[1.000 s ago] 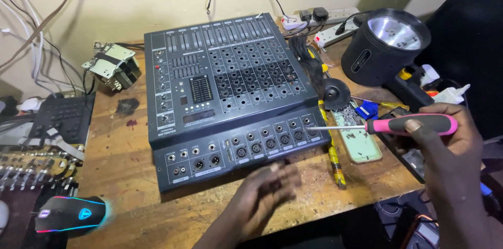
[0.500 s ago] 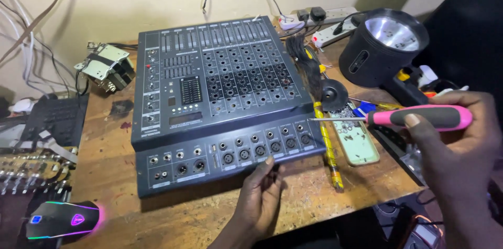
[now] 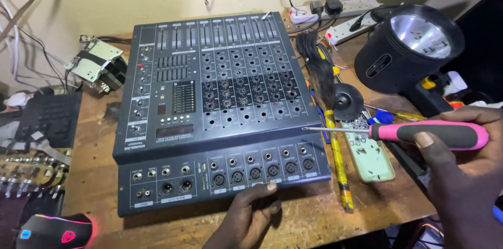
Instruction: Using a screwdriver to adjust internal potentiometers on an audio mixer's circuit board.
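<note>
1. Was a worn wooden workbench point(image 3: 94, 175), set against a pale wall.
2. Carried a dark audio mixer point(image 3: 220, 107) across its middle, jack panel facing the near edge.
3. Bore a metal transformer point(image 3: 97, 65) at the back left, just beside the mixer.
4. Held a black keypad point(image 3: 50, 118) and a circuit board point(image 3: 29, 168) along the left edge.
5. Showed a glowing computer mouse point(image 3: 55, 230) at the near left corner.
6. Had a paintbrush point(image 3: 327, 107) with a yellow handle lying just right of the mixer.
7. Kept a pale green remote point(image 3: 369, 152) beside that brush.
8. Supported a big black lamp point(image 3: 403, 52) at the right, white power strips point(image 3: 340, 8) behind it.
</note>
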